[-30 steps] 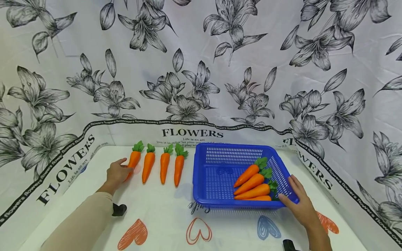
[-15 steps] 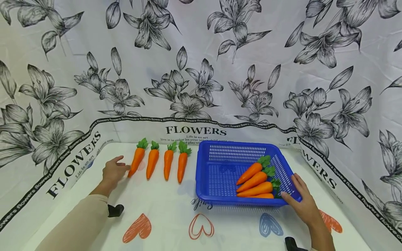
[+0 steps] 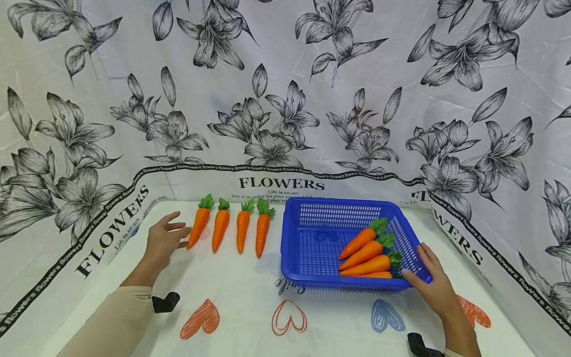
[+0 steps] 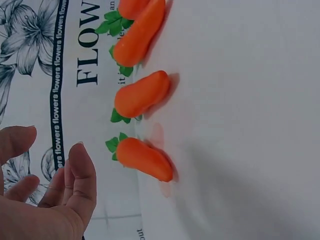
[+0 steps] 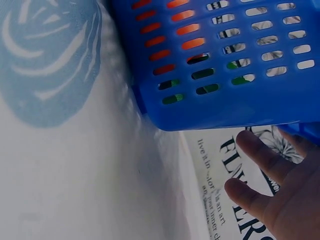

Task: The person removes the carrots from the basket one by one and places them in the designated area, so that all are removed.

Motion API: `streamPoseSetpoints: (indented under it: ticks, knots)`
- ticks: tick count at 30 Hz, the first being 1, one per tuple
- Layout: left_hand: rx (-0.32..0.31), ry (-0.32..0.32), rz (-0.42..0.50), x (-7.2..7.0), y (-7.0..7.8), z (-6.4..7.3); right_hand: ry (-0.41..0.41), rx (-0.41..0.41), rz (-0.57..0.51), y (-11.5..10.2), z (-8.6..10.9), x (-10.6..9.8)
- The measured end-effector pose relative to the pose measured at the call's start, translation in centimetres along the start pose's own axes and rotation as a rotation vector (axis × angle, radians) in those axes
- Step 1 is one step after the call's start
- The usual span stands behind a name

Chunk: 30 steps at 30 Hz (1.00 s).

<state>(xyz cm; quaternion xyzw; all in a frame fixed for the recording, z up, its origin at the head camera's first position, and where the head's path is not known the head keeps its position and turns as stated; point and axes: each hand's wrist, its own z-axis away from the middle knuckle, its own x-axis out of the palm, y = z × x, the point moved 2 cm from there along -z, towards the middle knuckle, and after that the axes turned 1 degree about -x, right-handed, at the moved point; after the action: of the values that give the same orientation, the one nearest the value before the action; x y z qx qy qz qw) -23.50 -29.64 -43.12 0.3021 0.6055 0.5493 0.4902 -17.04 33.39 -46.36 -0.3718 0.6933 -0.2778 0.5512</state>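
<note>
My left hand (image 3: pixel 164 239) is just left of a row of several orange toy carrots with green leafy tops. Its fingers are relaxed and apart, with nothing in them, and overlap the tip of the leftmost carrot (image 3: pixel 199 225) in the head view. In the left wrist view that carrot (image 4: pixel 145 159) lies on the table beyond the fingertips. My right hand (image 3: pixel 430 277) holds the near right corner of a blue plastic basket (image 3: pixel 339 283), thumb over the rim and fingers along the outside. Several more carrots (image 3: pixel 363 255) lie side by side in the basket's right half.
A white cloth printed with hearts covers the table (image 3: pixel 241 297). Behind and at the sides hangs a flower-printed curtain (image 3: pixel 267 59). The basket's walls (image 5: pixel 215 55) have rows of slots.
My left hand has let go of the leftmost carrot and drawn back to its left, fingers spreading. The carrot stays in the row. My right hand keeps its place at the basket corner.
</note>
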Motion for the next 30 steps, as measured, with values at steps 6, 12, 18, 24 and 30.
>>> streamPoseSetpoints:
  ticks: [6, 12, 18, 24, 30]
  knots:
    - [0.089, -0.054, 0.032, 0.8, 1.5, 1.8, -0.007, 0.019, 0.001, -0.1, 0.1, 0.0]
    - [0.175, -0.110, 0.085, 2.0, 3.0, 3.1, -0.006, 0.027, 0.000, -0.2, 0.1, 0.0]
    - [0.227, -0.129, 0.125, 2.9, 4.5, 3.7, 0.001, 0.022, 0.008, -0.2, 0.0, 0.2]
    - [0.250, -0.152, 0.164, 3.8, 5.9, 4.1, -0.002, 0.030, 0.010, -0.2, -0.1, 0.2]
    - [0.271, -0.178, 0.210, 5.9, 7.5, 4.6, -0.005, 0.040, 0.004, -0.1, 0.1, 0.2]
